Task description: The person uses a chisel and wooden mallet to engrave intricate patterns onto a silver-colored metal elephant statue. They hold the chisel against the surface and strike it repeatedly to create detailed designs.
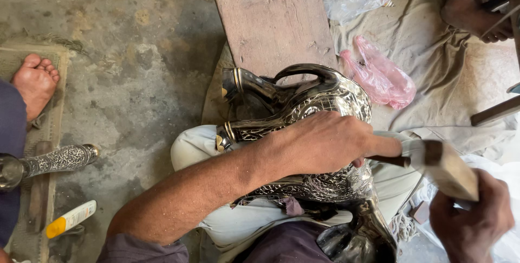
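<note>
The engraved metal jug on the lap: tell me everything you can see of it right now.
The engraved metal jug is dark with bright silvery chased patterning over its rounded body, a plain curved handle and a banded spout pointing left. It lies on its side across the person's lap, partly on the wooden plank. The left hand rests on its body, gripping a dark punch. The right hand holds a wooden mallet at the punch's end. Its lower part is hidden.

Just one view here, a head-worn camera looking almost straight down into the wearer's own lap. It's sitting really close, so the left forearm is stretching across the lower frame. The concrete floor (146,41) is filling the upper left, a wooden plank (271,19) is running off the top, and a cloth sheet (433,62) is taking the upper right.
</note>
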